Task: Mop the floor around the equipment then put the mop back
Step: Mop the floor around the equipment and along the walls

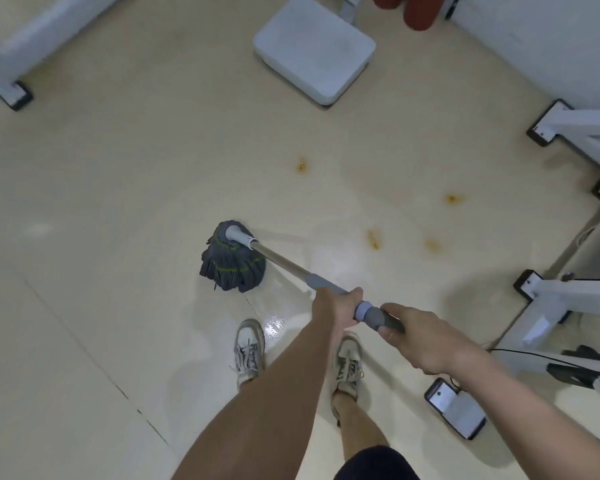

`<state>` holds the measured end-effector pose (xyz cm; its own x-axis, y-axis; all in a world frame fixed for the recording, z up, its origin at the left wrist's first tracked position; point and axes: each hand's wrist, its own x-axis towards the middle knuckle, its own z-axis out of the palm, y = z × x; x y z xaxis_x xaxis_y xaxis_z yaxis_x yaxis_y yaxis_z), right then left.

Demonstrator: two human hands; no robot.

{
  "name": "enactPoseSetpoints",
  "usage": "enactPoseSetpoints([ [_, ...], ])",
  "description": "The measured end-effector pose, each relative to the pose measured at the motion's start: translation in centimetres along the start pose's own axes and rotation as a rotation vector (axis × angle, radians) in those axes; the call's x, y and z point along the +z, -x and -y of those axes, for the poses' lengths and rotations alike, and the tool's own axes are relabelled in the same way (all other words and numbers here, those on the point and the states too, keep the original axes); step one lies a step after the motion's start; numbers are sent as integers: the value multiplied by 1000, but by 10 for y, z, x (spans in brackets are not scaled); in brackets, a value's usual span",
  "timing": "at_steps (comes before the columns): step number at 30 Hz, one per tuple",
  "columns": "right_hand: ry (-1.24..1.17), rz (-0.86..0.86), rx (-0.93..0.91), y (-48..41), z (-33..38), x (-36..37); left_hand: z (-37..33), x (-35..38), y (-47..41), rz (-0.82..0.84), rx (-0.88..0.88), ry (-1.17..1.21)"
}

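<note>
Covering most of the view, the cream floor (101, 202) carries a wet, shiny patch just ahead of the shoes (248, 349). The wider stretch toward the equipment looks dull and, I judge, is not yet mopped. White frames (575, 299) stand along the right edge, with another in the far left corner, and a white box (314, 50) sits at the top.

The mop is out in mid-floor between them. Its grey head (234, 265) is pressed down at the left rim of the wet patch, and its pole (284, 263) slants back to the person. The left hand (336, 308) is wrapped round the pole just ahead of the pale collar. The right hand (413, 337) is curled over the dark end grip, close behind it.

A phone (456, 408) lies on the floor near a right frame foot. Four small orange-brown stains (301, 165) dot the floor between the mop head and the right frames, apart from the head.

The job seems early to midway. The stains, the strips by the frame feet and box, and returning the mop all remain.
</note>
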<state>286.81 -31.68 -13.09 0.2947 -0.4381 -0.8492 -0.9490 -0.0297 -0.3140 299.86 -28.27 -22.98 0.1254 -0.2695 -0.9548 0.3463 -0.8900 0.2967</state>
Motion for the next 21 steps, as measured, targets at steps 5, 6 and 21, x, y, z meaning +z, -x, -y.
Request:
enactPoseSetpoints([
  [5,-818,148,178,-28,58,22,-31,-59,-38,-111,135,-312],
  [6,-911,157,207,-37,72,30,-39,-74,-48,-114,170,-378],
  [21,-682,-168,105,-184,204,75,-129,-169,-147,-160,343,-816],
])
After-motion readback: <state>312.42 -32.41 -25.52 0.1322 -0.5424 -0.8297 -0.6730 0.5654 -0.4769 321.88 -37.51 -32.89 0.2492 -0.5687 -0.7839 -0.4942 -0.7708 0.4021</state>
